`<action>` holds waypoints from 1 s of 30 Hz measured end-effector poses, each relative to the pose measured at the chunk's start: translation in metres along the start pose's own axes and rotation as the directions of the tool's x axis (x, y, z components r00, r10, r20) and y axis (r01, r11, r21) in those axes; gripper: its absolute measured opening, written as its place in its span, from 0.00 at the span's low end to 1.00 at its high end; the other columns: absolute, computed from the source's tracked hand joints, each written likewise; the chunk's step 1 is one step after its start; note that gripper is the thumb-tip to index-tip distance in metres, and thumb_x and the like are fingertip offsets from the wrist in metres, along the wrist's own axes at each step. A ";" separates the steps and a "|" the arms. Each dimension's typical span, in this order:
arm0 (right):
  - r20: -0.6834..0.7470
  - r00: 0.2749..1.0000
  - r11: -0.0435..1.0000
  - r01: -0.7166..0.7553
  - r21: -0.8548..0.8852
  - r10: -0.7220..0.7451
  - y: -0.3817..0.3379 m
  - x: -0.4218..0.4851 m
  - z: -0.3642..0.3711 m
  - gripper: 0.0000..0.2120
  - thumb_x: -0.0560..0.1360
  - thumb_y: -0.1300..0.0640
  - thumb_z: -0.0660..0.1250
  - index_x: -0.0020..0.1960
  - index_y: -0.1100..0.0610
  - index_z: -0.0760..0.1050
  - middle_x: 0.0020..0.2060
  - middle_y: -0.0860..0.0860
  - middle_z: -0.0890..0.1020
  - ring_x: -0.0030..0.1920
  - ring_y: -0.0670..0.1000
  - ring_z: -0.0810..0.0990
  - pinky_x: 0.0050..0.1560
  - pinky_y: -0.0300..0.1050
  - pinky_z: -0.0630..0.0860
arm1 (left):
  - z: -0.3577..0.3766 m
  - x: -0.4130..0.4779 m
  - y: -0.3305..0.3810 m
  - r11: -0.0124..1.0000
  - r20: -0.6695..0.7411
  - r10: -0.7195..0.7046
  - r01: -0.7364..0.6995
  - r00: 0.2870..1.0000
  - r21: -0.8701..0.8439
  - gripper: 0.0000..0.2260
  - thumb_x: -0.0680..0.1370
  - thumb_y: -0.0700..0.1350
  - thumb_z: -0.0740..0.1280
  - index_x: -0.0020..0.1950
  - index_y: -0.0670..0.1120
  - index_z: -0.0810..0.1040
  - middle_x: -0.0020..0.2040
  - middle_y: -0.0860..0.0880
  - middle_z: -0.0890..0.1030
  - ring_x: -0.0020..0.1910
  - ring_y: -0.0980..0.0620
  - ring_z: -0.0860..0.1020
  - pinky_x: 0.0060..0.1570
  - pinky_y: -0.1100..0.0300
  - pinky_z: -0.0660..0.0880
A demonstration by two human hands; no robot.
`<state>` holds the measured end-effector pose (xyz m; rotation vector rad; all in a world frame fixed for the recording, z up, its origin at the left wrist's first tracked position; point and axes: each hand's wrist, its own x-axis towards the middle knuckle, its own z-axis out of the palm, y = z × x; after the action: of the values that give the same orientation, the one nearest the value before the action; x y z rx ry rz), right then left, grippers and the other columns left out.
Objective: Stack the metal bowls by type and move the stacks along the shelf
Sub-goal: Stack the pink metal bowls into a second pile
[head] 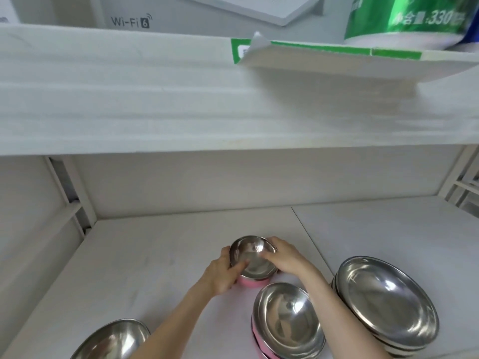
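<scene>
White shelving fills the view, and on its lower shelf (155,255) both hands clasp a small pink-sided bowl stack (252,260): the left hand (223,273) wraps its rim at 9 o'clock, the right hand (282,255) at 3 o'clock. At 5 o'clock sits a larger pink bowl stack (287,322), with wide steel dishes (386,304) beyond and another bowl (114,340) at 7 o'clock. Sliding carelessly could, I judge, knock the neighbouring stack or tip loosely nested bowls. Boxes and a green-wrapped roll (404,19) crowd the upper shelf.

at the upper left of the frame i read "wi-fi 6" on a white box (124,16). at the upper right, a green-wrapped roll (404,19) shows "330" beside blurred characters.
</scene>
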<state>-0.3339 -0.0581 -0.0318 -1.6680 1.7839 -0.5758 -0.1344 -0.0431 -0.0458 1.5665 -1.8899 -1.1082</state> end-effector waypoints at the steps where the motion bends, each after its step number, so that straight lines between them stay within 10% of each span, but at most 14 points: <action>1: -0.020 1.000 1.000 0.008 0.020 -0.007 -0.003 -0.003 -0.002 0.18 0.72 0.46 0.66 0.59 0.49 0.73 0.52 0.47 0.78 0.50 0.48 0.76 0.46 0.43 0.73 | -0.004 -0.001 0.002 1.000 -0.002 0.016 -0.016 1.000 0.009 0.27 0.75 0.64 0.63 0.68 0.50 0.63 0.44 0.46 0.82 0.41 0.46 0.82 0.44 0.54 0.79; 30: -0.326 0.942 0.979 0.135 0.151 -0.079 -0.029 -0.182 -0.039 0.24 0.77 0.43 0.60 0.70 0.51 0.67 0.65 0.51 0.76 0.65 0.54 0.72 0.53 0.41 0.64 | 0.006 -0.130 0.075 0.982 -0.138 0.187 -0.186 0.973 0.019 0.24 0.71 0.68 0.61 0.58 0.52 0.66 0.39 0.55 0.79 0.40 0.53 0.78 0.40 0.59 0.70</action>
<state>-0.3391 0.1149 0.0420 -1.6298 1.8079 -1.0711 -0.1504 0.0859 0.0304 1.3978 -1.9027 -0.8893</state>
